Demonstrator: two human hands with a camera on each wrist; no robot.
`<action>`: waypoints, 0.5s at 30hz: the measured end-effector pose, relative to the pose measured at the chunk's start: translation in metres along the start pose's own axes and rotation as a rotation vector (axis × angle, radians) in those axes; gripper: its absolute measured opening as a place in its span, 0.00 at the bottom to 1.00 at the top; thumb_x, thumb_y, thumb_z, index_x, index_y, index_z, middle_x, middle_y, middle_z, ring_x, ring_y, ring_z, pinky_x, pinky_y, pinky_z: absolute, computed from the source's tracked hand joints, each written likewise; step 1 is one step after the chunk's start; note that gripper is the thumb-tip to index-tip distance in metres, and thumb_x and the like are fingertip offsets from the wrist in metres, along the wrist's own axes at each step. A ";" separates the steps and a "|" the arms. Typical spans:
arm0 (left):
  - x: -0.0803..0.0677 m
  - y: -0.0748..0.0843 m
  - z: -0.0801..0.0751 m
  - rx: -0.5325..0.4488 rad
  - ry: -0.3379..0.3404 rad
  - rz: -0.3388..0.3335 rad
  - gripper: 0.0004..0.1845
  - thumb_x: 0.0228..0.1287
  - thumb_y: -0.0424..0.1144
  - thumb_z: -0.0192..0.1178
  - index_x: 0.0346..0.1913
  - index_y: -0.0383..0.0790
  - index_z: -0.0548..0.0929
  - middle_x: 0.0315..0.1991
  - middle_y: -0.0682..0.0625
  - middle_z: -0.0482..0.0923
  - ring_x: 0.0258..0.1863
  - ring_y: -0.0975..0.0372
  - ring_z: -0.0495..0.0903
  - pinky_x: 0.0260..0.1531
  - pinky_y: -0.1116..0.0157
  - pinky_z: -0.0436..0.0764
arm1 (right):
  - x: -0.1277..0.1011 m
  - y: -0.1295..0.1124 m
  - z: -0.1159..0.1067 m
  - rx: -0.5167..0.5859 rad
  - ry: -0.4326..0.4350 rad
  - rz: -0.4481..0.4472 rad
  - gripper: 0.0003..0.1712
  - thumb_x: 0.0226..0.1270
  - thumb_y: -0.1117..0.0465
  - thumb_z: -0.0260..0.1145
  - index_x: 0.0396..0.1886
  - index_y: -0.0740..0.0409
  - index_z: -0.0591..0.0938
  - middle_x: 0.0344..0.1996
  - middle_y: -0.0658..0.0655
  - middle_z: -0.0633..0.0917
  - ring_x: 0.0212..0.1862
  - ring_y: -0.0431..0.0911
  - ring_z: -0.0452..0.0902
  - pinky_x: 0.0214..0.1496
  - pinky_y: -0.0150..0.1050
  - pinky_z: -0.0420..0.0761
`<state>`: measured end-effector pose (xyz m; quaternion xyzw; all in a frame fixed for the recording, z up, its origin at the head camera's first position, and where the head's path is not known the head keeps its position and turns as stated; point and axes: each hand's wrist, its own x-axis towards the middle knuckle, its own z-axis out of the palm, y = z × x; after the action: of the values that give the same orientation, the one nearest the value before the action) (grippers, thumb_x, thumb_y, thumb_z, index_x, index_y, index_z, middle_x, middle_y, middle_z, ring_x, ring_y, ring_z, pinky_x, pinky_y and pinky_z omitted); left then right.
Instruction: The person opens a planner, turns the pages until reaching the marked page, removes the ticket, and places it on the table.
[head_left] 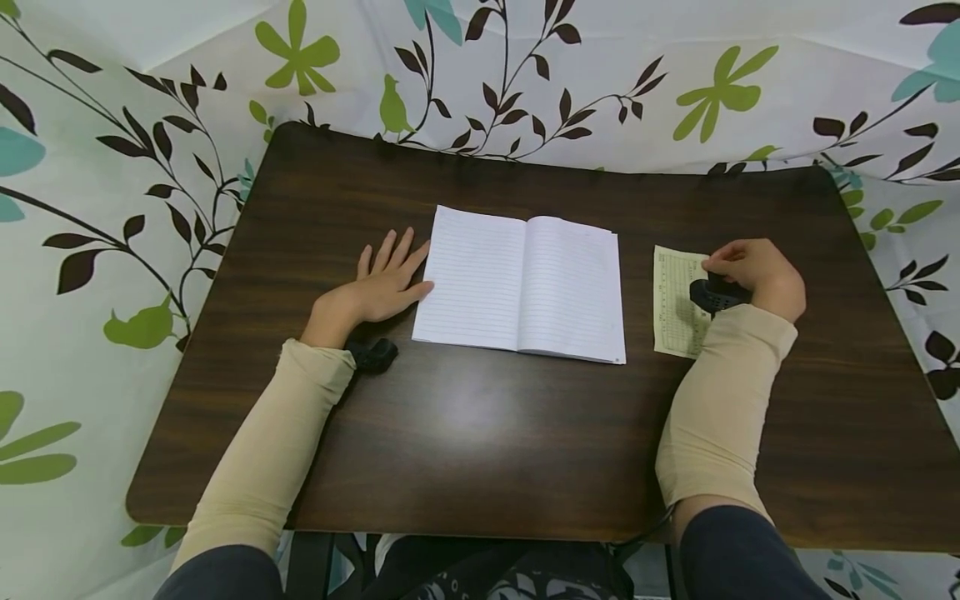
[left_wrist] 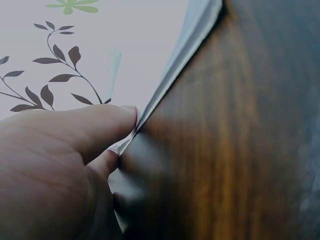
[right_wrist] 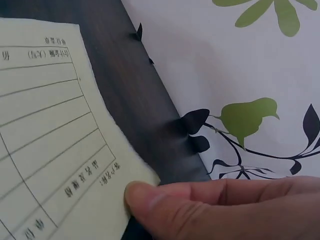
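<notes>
An open lined notebook (head_left: pixel 471 279) lies on the dark wooden table, its pages blank. My left hand (head_left: pixel 378 287) rests flat at its left side, fingers spread and straight, thumb tip right at the page edge. In the left wrist view the thumb (left_wrist: pixel 100 125) touches the thin paper edge of the notebook (left_wrist: pixel 175 65). To the right is a pale yellow printed form (head_left: pixel 672 300) with ruled lines. My right hand (head_left: pixel 757 271) pinches its upper right corner; the right wrist view shows the thumb on top of the form (right_wrist: pixel 45 125). The form's right part is hidden under the hand and wrist.
A black wrist camera (head_left: pixel 373 356) sits under the left wrist, another black camera (head_left: pixel 716 296) by the right. The table (head_left: pixel 480 450) has rounded corners. A patterned curtain (head_left: pixel 600 83) borders its back and sides. The person's lap is at the front edge.
</notes>
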<state>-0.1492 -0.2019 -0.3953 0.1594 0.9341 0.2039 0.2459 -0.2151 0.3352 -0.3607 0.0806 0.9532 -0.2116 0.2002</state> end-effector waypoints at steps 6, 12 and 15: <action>-0.001 0.000 0.001 0.003 -0.006 -0.011 0.38 0.74 0.60 0.34 0.76 0.55 0.30 0.76 0.49 0.16 0.74 0.51 0.16 0.68 0.41 0.23 | -0.011 -0.017 -0.010 -0.021 0.008 -0.012 0.39 0.70 0.36 0.47 0.63 0.64 0.68 0.59 0.73 0.70 0.55 0.67 0.70 0.53 0.64 0.69; -0.003 0.002 0.000 0.004 -0.001 -0.009 0.38 0.74 0.60 0.35 0.76 0.54 0.31 0.76 0.48 0.17 0.74 0.50 0.17 0.68 0.41 0.23 | -0.015 -0.058 -0.016 -0.127 -0.150 -0.175 0.43 0.71 0.36 0.47 0.73 0.62 0.58 0.70 0.73 0.59 0.69 0.70 0.54 0.64 0.69 0.57; -0.001 0.004 -0.001 0.007 -0.003 -0.005 0.38 0.74 0.59 0.35 0.76 0.54 0.31 0.76 0.47 0.17 0.74 0.49 0.17 0.68 0.41 0.23 | -0.013 -0.076 -0.010 -0.206 -0.253 -0.211 0.49 0.68 0.35 0.52 0.76 0.62 0.50 0.72 0.74 0.52 0.71 0.71 0.46 0.67 0.69 0.52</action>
<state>-0.1481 -0.1994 -0.3923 0.1581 0.9348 0.1997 0.2475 -0.2253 0.2704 -0.3184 -0.0681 0.9402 -0.1410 0.3025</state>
